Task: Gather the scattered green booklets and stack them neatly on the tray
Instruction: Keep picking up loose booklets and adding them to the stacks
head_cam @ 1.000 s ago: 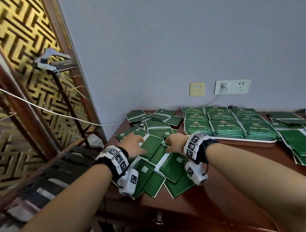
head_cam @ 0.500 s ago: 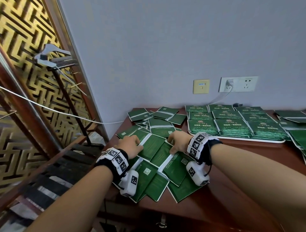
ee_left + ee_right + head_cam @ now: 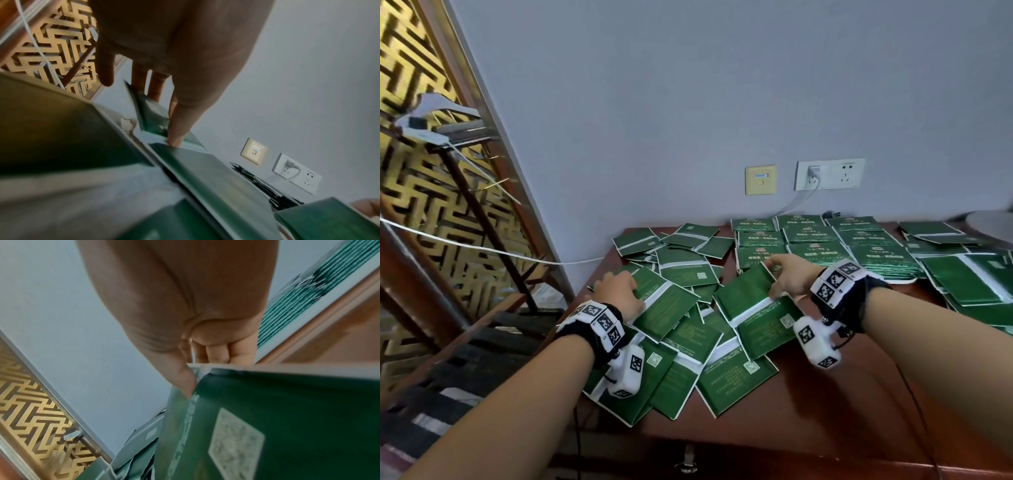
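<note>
Green booklets (image 3: 688, 346) lie scattered and overlapping on the brown table (image 3: 825, 404). My right hand (image 3: 780, 274) pinches one green booklet (image 3: 750, 301) by its far edge and holds it tilted up off the pile; in the right wrist view the thumb (image 3: 183, 379) lies on the cover (image 3: 287, 418) with the fingers curled behind. My left hand (image 3: 625, 291) holds the corner of another green booklet (image 3: 667, 308), thumb on top. Behind them a white tray (image 3: 897, 281) bears neat stacks of booklets (image 3: 815, 251).
More loose booklets lie at the back left (image 3: 681, 243) and at the far right (image 3: 962, 281). A wall socket (image 3: 828, 173) with a plugged cable sits above the tray. A dark rack (image 3: 469, 198) and a white cord stand left of the table.
My right hand has lifted a booklet off the pile and moved right, toward the tray. My left hand has slid left and taken hold of another booklet.
</note>
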`<move>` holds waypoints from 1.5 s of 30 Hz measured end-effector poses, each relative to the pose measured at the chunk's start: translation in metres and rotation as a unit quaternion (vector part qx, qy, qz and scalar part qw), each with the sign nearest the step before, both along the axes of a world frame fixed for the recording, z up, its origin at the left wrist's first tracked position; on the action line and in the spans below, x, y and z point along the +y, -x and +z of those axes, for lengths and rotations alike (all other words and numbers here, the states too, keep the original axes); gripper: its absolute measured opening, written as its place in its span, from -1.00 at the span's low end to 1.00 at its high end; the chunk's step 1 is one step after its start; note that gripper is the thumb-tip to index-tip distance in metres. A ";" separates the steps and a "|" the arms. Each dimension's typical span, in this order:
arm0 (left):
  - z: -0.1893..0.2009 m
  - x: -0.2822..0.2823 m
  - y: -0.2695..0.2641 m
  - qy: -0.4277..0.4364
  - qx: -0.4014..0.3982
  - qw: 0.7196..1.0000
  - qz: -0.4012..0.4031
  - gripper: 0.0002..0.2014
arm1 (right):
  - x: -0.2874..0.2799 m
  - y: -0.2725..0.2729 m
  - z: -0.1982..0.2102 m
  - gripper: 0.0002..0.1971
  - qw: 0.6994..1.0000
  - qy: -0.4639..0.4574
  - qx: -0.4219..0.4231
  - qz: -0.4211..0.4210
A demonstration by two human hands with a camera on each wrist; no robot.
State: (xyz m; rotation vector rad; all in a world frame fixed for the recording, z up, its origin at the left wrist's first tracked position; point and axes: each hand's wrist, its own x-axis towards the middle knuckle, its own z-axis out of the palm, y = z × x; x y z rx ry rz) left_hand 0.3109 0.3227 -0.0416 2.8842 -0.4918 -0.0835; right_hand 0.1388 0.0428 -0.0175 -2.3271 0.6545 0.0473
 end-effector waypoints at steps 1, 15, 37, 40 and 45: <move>0.001 -0.002 0.001 0.008 -0.008 1.000 -0.001 -0.63 | -0.004 0.002 -0.002 -0.46 1.000 0.005 -0.006 -0.007; 0.021 -0.021 0.063 0.166 0.056 0.953 -0.246 -0.94 | -0.027 0.058 -0.010 -0.49 0.981 0.065 0.020 0.182; 0.003 -0.049 0.071 -0.092 -0.005 0.979 -0.183 -0.57 | 0.012 0.031 -0.025 -0.40 0.932 0.243 0.097 0.250; 0.011 -0.050 0.071 -0.032 -0.002 0.982 -0.187 -0.58 | 0.010 0.035 -0.026 -0.41 0.939 0.240 0.083 0.232; 0.030 -0.061 0.072 0.049 0.025 0.979 -0.196 -0.60 | 0.000 0.045 -0.012 -0.46 0.964 0.189 0.043 0.181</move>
